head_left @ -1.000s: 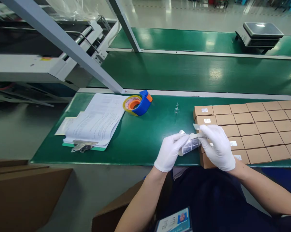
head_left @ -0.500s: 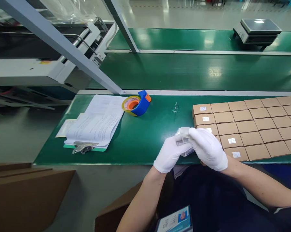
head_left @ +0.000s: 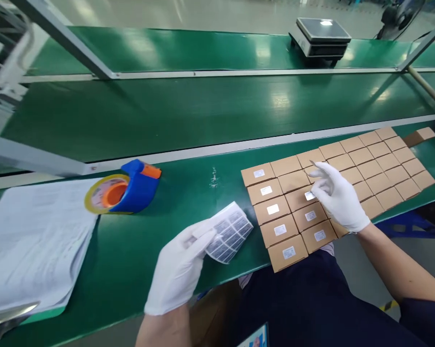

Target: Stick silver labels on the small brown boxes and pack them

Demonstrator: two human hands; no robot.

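Observation:
Gloved in white, my left hand (head_left: 183, 260) pinches a curved sheet of labels (head_left: 229, 233) over the green table, thumb on top. The sheet shows rows of small grey-white labels. My right hand (head_left: 335, 197), also gloved, is over the block of small brown cardboard boxes (head_left: 293, 182), its fingers bent. A thin pale sliver, apparently a label (head_left: 313, 164) seen edge-on, sticks out at the index fingertip. By the thumb, a white label (head_left: 309, 195) lies on a box in the second column. The boxes of the nearest column each bear a label.
A blue tape dispenser (head_left: 138, 188) with yellow tape stands left, beside a clipboard of papers (head_left: 32, 241). A lone box (head_left: 419, 136) lies past the block's far end. Behind runs a green conveyor (head_left: 203, 106); a scale (head_left: 322, 36) stands at the back.
My hands, together at the label sheet before, are apart now. The right has moved over the boxes, the left keeps the sheet. More labels show on the second column. The view has shifted right.

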